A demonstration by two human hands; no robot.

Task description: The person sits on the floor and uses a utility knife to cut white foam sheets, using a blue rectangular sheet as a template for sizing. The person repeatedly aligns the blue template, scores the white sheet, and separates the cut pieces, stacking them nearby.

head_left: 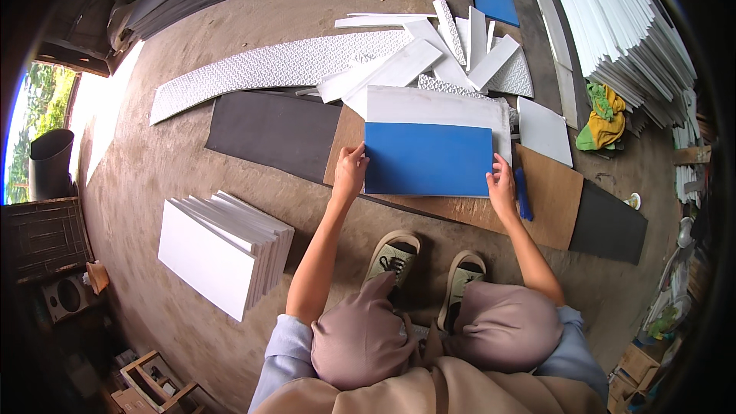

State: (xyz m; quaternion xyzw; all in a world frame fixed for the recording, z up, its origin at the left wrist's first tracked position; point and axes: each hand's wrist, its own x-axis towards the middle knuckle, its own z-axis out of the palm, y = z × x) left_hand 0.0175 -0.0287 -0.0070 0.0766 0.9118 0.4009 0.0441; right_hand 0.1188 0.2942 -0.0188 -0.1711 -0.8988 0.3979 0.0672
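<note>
A blue rectangular foam sheet (428, 157) lies in front of me over a larger white sheet (437, 105). My left hand (350, 172) grips its left edge between thumb and fingers. At the opposite edge, my right hand (501, 184) has its fingers curled against the right side of the same sheet. Under both sheets is a brown board (548, 192) on the floor. Just right of my right hand rests a blue-handled tool (524, 195), probably a cutter knife; its tip is hard to make out.
White cut panels (222, 249) stand stacked at the left. Beyond the board lie white offcuts (399, 65) and a long textured white strip (253, 69). Black mats (268, 130) flank the board. Tall white sheets (606, 15) and a yellow-green cloth (604, 119) are at the right.
</note>
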